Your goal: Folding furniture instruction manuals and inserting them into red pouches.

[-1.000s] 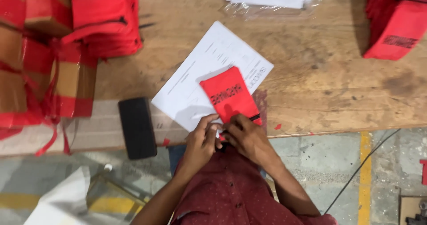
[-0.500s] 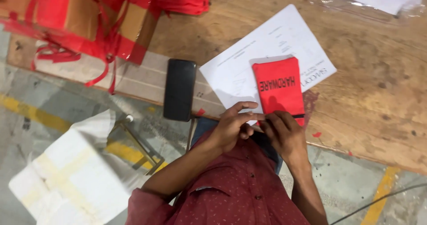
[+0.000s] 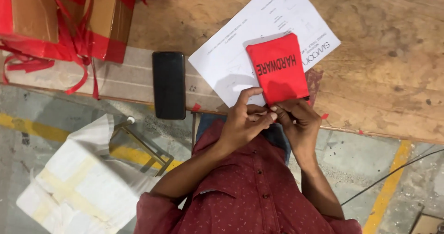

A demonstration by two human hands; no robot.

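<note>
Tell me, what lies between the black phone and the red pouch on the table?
In the head view, only the white paper sheet lies between the black phone and the red pouch. The pouch rests on that sheet.

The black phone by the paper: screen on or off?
Off, it seems. The black phone lies flat on the table, its face uniformly dark, left of the white sheet.

Warm, even indoor light, soft shadows beside the pouch (image 3: 279, 68), slight motion blur.
</note>
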